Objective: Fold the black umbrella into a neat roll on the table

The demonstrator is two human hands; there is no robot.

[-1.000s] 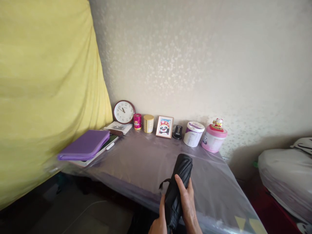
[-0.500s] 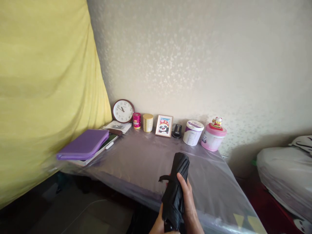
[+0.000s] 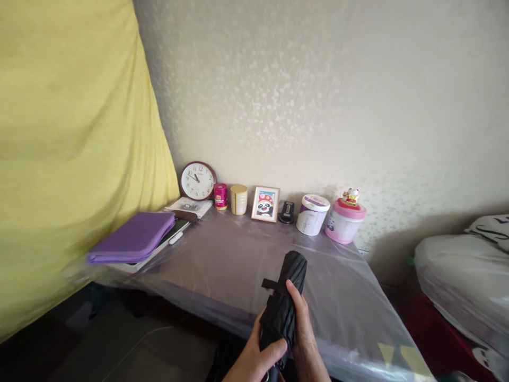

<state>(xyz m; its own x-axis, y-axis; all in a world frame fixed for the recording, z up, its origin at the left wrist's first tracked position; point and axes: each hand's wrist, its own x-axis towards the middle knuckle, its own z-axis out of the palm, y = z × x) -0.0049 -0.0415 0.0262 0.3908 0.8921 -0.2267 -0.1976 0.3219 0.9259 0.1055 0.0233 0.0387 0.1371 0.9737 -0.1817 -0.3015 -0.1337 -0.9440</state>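
Note:
A folded black umbrella (image 3: 281, 310) is held tilted between both hands, over the near edge of the table. My left hand (image 3: 260, 347) wraps its lower part, with the thumb lying across the front of the cloth. Along the right side, my right hand (image 3: 302, 323) grips it, the thumb pressed on the fabric higher up. A loose closing strap (image 3: 270, 284) sticks out to the left near the umbrella's upper half. The handle end below my left hand is mostly hidden.
The table (image 3: 222, 265) has a clear plastic cover. At its left lies a purple folder (image 3: 133, 236). Along the wall stand a clock (image 3: 198, 180), a pink can (image 3: 220, 197), a yellow-lidded jar (image 3: 239, 200), a panda picture frame (image 3: 265, 204), a black device (image 3: 286, 212) and two tubs (image 3: 313, 215).
My left hand has moved up from the handle end onto the umbrella's cloth, its thumb now across the front. The right hand keeps its grip. The view has shifted slightly.

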